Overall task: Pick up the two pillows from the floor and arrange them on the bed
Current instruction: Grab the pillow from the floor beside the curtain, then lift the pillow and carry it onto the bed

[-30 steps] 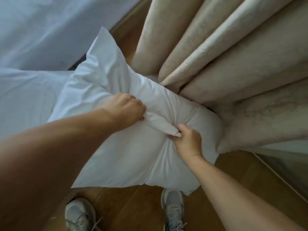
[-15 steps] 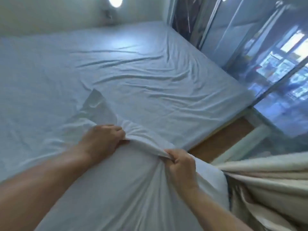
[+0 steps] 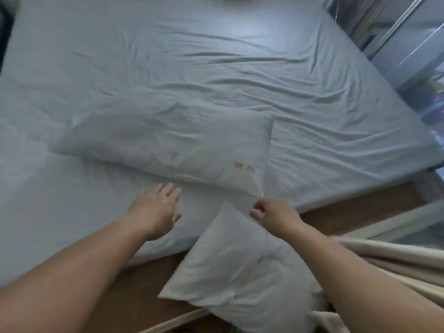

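A white pillow [image 3: 168,145] with a small yellowish mark near its right end lies flat on the bed [image 3: 216,56], close to the near edge. A second white pillow [image 3: 235,267] stands on the wooden floor, leaning against the side of the bed. My left hand [image 3: 156,210] hovers over the sheet just short of the first pillow, fingers spread and holding nothing. My right hand [image 3: 271,211] is loosely curled just below that pillow's near right corner and above the top of the leaning pillow; I see nothing gripped in it.
A beige curtain [image 3: 384,260] bunches at the lower right beside the leaning pillow. A glass door with a metal frame [image 3: 396,32] runs along the bed's right side. A strip of wooden floor [image 3: 348,205] separates bed and window.
Both hands were shut on a pillow, lifting it from beside the curtain and over the bed. It now lies on the bed and both hands have let go.
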`<state>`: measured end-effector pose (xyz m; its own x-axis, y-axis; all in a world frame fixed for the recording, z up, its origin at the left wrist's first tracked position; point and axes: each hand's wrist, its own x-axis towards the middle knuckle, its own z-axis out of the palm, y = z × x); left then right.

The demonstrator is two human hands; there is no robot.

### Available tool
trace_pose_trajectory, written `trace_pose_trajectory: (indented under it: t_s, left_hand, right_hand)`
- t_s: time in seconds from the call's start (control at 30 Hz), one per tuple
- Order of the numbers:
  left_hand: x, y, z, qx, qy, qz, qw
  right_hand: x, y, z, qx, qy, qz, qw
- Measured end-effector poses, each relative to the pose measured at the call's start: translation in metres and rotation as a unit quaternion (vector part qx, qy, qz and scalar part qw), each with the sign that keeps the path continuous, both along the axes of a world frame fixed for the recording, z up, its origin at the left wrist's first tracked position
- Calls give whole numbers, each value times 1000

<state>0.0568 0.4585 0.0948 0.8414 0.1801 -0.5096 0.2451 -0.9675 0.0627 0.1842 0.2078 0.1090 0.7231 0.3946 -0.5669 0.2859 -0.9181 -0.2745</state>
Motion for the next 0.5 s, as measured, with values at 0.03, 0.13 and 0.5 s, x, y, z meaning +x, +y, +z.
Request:
trace_pose_trajectory:
  t_s: [0.03,0.13,0.5]
  left_hand:
    - [-6,-13,-10,-9,4,-23,1000]
    - [-13,-58,-49,-31,-10,-147,989]
    - [43,-224,-270,102,3,-386,917]
  right_hand:
    - [-11,-26,-23,-35,47,-12,998]
    - [-43,-96,-91,-101,130,-56,985]
    - [-44,-243,-332,-190,40,-10,981]
